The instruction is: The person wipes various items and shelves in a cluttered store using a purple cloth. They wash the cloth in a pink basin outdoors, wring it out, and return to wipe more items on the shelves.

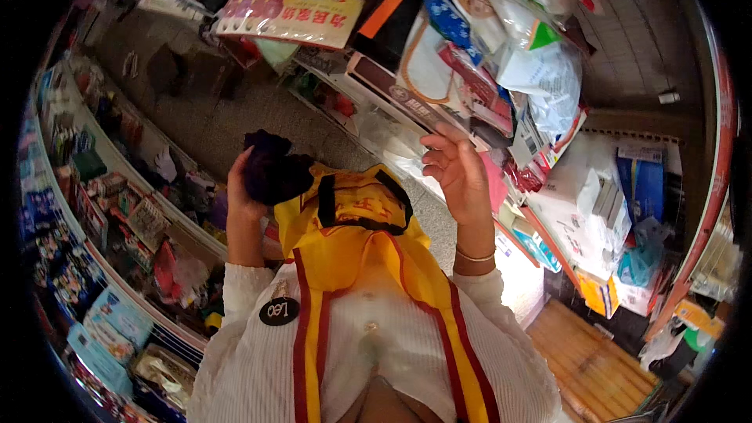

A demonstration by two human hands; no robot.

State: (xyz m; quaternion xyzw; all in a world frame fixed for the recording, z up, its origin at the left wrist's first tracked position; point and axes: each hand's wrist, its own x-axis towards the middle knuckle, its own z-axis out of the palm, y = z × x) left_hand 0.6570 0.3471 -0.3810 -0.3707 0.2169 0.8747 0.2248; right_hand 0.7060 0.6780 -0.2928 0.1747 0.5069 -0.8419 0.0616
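A bundle of dark purple cloth (273, 170) is held in my left hand (244, 188), in front of the chest on the left. Beside it, a yellow apron (352, 252) with dark red edging and a black-trimmed front hangs from my shoulders. My right hand (458, 170) is raised on the right with its fingers loosely curled and apart, and nothing shows in it. Its fingertips are close to a long dark box (399, 94) at the shelf edge; whether they touch it cannot be told.
Packed shelves with small boxed goods (111, 194) curve along the left. On the right, shelves carry plastic-wrapped packages (546, 82) and a blue box (640, 182). A printed package (291, 14) lies at the top. A wooden board (593, 358) is at the lower right. Grey floor (229, 106) runs between the shelves.
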